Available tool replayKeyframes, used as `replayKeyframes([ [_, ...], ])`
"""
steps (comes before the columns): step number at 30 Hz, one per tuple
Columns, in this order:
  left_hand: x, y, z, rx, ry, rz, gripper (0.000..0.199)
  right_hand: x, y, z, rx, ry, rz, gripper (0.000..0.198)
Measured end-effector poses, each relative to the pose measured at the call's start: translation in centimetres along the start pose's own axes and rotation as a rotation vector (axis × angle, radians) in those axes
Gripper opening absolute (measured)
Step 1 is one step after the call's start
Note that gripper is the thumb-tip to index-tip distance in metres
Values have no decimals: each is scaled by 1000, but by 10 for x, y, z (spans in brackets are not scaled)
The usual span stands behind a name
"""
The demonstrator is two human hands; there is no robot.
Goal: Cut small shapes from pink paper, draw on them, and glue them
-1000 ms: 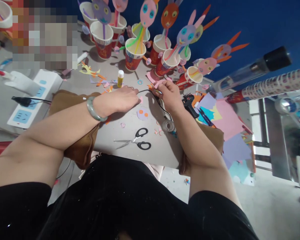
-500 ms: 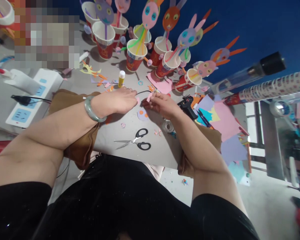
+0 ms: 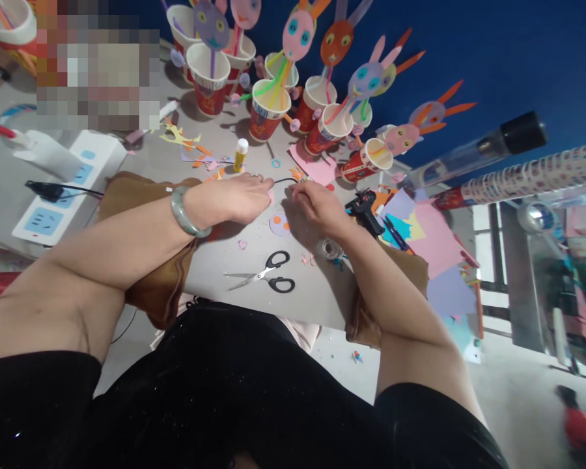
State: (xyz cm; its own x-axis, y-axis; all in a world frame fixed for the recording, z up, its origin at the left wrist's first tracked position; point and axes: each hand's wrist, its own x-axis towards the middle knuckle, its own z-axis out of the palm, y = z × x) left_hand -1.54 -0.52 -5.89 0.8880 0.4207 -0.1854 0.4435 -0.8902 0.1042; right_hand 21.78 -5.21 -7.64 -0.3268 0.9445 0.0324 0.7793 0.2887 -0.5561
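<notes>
My left hand (image 3: 239, 198), with a jade-coloured bangle at the wrist, is closed low over the table, its fingertips on a small pink paper piece (image 3: 271, 196). Across a narrow gap, my right hand (image 3: 316, 205) has its fingers curled together; what they hold, if anything, is hidden. Between and just below the hands lies a purple paper oval (image 3: 279, 224) with orange dots. Black-handled scissors (image 3: 261, 274) lie part-open nearer my body. A roll of clear tape (image 3: 329, 248) sits by my right wrist, and a glue stick (image 3: 241, 156) stands beyond my left hand.
Paper cups (image 3: 269, 117) with paper animal heads line the back. A black glue gun (image 3: 366, 210) and coloured paper sheets (image 3: 439, 238) lie at the right. A power strip (image 3: 53, 202) is at the left. Paper scraps (image 3: 178, 135) are scattered about. Brown cushions (image 3: 144, 195) lie under my arms.
My right hand's fingers have curled in, and the pink paper piece seen at their tips earlier is out of sight. My left hand stays nearly in place. The view has shifted slightly.
</notes>
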Motion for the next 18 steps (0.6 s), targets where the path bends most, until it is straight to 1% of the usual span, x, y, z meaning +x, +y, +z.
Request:
replayKeyframes([
  [2,1,3,-2,51,-35,16,45,0,1,8,-131,-58,-60,25],
  [5,1,4,-3,41,-58,26,45,-3,0,13,-270,-86,-73,28],
  [7,0,4,-4,26,-70,22,46,-11,-4,11,-350,-122,-75,29],
  [11,-4,4,-6,-1,-64,11,44,-35,-19,-4,-443,-256,-99,31],
  [14,-6,3,-5,-66,-55,1,39,-46,-29,-18,-350,-329,-54,27],
  [16,-6,2,-3,-71,-47,-4,37,-45,-33,-24,-209,-301,34,23],
  [18,-5,2,-1,-78,-55,-16,38,-37,-34,-24,-65,-227,139,20],
])
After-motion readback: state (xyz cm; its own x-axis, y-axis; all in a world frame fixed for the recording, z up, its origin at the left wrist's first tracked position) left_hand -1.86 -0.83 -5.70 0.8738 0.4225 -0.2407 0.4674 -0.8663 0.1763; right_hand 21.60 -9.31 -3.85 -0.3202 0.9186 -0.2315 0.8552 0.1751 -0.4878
